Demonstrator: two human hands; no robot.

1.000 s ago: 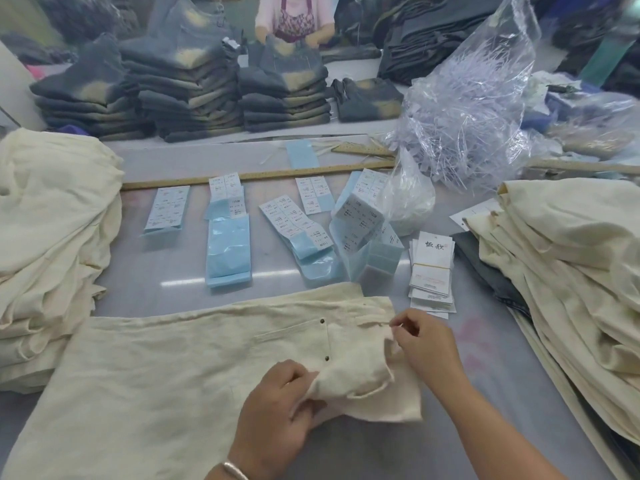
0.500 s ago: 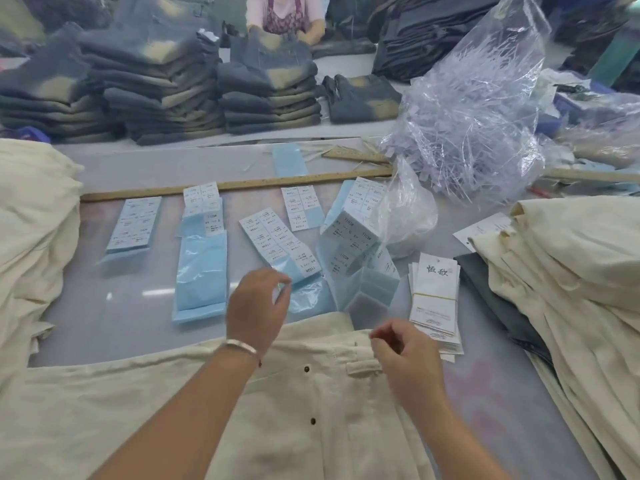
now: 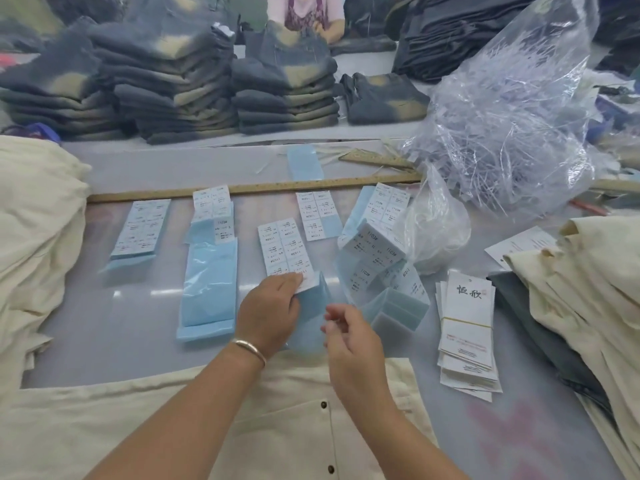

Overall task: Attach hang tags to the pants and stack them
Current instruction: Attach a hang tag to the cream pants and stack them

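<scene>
**Cream pants at the near edge, hands over the label sheets**

Cream fabric fills the desk's point(image 3: 114, 341) left edge, where a pile of folded pants point(image 3: 38, 237) sits. Along the near edge one pair of pants point(image 3: 138, 427) lies flat, its dark rivets showing, with both forearms crossing above it.

Beyond it, toward the middle of the desk, sheets of printed labels on pale blue backing lie in a row below a long wooden ruler point(image 3: 252, 188). The left hand point(image 3: 268, 315), a bangle on its wrist, reaches onto the middle sheet point(image 3: 285, 249) and pinches that sheet's near end between thumb and fingers. Just beside it, the right hand point(image 3: 349, 332) hovers above the blue backing with its fingers loosely curled; it is blurred, and whether it holds anything cannot be told.

Right of the hands, a folded strip of labels point(image 3: 375, 258) stands partly upright. Next comes a small clear bag point(image 3: 438, 230), and behind it a large clear bag of plastic fasteners point(image 3: 512, 126). A banded bundle of hang tags point(image 3: 467, 327) lies flat near the desk's right side, well apart from the flat pants. Another pile of cream pants point(image 3: 595, 306) fills the right edge.

Across the far edge stand stacks of dark jeans point(image 3: 180, 88), with a person point(image 3: 304, 15) behind them.
</scene>
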